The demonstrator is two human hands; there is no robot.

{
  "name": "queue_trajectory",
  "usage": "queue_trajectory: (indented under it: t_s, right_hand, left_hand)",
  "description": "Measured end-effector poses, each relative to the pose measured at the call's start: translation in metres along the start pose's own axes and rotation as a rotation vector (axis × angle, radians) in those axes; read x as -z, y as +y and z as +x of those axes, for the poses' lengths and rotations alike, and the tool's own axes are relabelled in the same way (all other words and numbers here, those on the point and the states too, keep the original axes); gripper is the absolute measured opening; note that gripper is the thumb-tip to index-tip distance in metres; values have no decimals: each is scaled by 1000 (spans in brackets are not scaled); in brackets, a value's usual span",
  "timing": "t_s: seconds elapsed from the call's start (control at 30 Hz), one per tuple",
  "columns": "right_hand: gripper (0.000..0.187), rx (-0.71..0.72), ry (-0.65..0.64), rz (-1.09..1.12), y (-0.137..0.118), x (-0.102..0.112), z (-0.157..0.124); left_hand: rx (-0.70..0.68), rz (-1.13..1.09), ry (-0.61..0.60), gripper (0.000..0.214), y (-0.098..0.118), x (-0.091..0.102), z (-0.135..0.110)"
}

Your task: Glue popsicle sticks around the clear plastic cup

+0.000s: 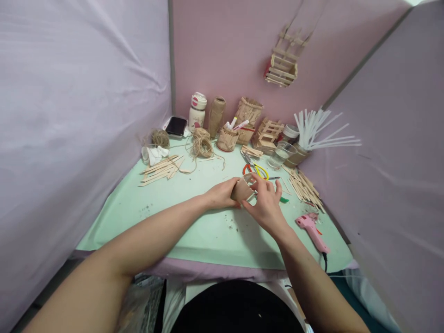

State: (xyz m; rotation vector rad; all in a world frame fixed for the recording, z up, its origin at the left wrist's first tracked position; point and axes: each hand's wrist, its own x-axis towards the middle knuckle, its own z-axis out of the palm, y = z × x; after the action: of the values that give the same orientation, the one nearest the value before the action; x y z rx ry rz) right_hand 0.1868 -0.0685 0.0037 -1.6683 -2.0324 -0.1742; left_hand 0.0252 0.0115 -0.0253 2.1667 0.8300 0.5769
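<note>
A small brown paper cup [243, 188] lies tilted on its side between both hands, over the pale green table [180, 222]. My left hand [222, 193] grips the cup's base end with closed fingers. My right hand [266, 200] holds the cup's rim end, its fingers curled over the opening. Just behind the cup lie scissors [255, 167] with red and yellow handles. A green-tipped tool [283, 200] pokes out to the right of my right hand.
A pink glue gun [312, 230] lies at the front right. Wooden sticks are piled at the left [161, 169] and right [304, 186]. Twine [202, 144], stick-built holders [248, 118], a glass [281, 154], white rods [322, 134] and a phone [176, 126] line the back. A stick basket [282, 64] hangs on the wall.
</note>
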Motion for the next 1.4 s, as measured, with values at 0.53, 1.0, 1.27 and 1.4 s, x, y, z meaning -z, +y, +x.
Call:
queue_trajectory:
  t_s: [0.53,1.0,1.27,1.4]
  right_hand:
    - [63,43,-112,-18,6,-2,7]
    - [60,14,-66,0,2,9,4]
    - [53,15,-41,77,-1,15,8]
    - [52,21,-51,88,-2,15,8]
  left_hand:
    - [-22,-96,-67,72,-9,-8,5]
    - [-30,-83,-76,61,-10,-9,6]
    - [-3,-44,-76,60,-10,-8,6]
    - [-7,-57,-75,64,-9,-8,6]
